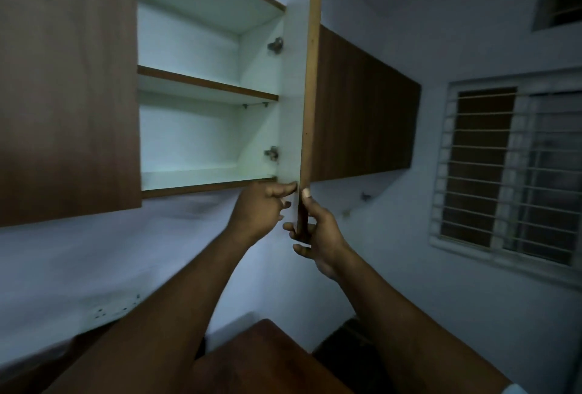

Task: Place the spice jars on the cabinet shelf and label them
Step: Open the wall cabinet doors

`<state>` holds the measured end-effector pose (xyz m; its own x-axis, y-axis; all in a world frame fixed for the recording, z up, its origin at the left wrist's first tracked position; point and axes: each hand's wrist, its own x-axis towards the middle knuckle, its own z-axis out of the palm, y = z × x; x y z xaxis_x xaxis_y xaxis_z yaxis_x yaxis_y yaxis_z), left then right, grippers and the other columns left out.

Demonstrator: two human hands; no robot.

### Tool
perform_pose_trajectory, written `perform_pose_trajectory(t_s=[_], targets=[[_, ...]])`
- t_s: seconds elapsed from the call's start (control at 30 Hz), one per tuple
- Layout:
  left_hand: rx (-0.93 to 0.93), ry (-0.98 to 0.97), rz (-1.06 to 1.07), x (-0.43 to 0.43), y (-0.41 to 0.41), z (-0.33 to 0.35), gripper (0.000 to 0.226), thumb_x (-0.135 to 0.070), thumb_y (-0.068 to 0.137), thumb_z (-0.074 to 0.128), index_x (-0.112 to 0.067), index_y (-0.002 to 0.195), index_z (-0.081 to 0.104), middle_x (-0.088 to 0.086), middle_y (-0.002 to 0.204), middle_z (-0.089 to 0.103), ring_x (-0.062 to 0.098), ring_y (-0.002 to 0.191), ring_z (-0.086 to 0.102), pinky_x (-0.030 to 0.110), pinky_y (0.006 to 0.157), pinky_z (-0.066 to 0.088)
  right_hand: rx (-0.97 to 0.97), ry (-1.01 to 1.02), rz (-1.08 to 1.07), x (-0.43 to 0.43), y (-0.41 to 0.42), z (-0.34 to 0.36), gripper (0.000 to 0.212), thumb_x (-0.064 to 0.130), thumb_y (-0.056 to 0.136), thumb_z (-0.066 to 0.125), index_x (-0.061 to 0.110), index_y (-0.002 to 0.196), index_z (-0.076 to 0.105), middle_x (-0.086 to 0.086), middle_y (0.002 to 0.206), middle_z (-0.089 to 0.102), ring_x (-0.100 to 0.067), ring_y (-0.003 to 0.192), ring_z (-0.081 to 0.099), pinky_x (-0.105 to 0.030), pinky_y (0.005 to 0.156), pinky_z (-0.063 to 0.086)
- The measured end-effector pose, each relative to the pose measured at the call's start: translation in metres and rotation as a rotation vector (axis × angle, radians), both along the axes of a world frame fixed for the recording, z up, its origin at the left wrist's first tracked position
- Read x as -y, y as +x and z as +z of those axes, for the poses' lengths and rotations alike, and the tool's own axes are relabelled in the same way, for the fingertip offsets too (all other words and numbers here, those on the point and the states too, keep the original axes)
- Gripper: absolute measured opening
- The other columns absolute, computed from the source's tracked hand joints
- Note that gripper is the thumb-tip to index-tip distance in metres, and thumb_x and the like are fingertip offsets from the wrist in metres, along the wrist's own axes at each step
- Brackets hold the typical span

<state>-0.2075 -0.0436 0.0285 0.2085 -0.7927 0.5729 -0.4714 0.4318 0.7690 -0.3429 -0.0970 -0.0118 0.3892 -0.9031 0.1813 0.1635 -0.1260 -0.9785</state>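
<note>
A wall cabinet hangs overhead with its door (297,85) swung out edge-on toward me. Inside, the white bottom shelf (201,177) and the middle shelf (204,83) hold nothing. My right hand (318,236) grips the door's lower corner, thumb on the front edge and fingers curled round the bottom. My left hand (263,209) is raised beside it, its fingers touching the door's inner face near the bottom. No spice jars or labels show in the head view.
A closed brown cabinet door (67,85) is at the left and more closed cabinets (365,107) run to the right. A barred window (510,170) fills the right wall. A brown wooden surface (264,359) lies below, between my forearms.
</note>
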Motion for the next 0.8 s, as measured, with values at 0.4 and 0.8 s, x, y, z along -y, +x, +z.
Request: perform_pose_trajectory(t_s=[0.4, 0.8], targets=[[0.605, 0.001, 0.126, 0.090, -0.076, -0.014, 0.067, -0.019, 0.099, 0.055, -0.048, 0.154, 0.029, 0.002, 0.153, 0.049, 0.029, 0.131, 0.054, 0.034, 0.103, 0.047, -0.128, -0.402, -0.708, 0.054, -0.096, 0.012, 0.028, 0.053, 0.094, 0.063, 0.026, 0.085, 0.063, 0.007, 0.081, 0.067, -0.014, 0.078, 0.063, -0.026, 0.064, 0.045], [0.840, 0.095, 0.034, 0.161, -0.133, -0.020, 0.093, -0.021, 0.090, 0.059, -0.039, 0.161, 0.002, -0.015, 0.168, -0.001, 0.022, 0.148, 0.034, 0.039, 0.111, 0.042, -0.160, -0.365, -0.999, 0.136, -0.152, 0.011, 0.022, 0.036, 0.082, 0.082, 0.028, 0.084, 0.062, 0.011, 0.075, 0.067, -0.007, 0.074, 0.065, -0.028, 0.066, 0.053]])
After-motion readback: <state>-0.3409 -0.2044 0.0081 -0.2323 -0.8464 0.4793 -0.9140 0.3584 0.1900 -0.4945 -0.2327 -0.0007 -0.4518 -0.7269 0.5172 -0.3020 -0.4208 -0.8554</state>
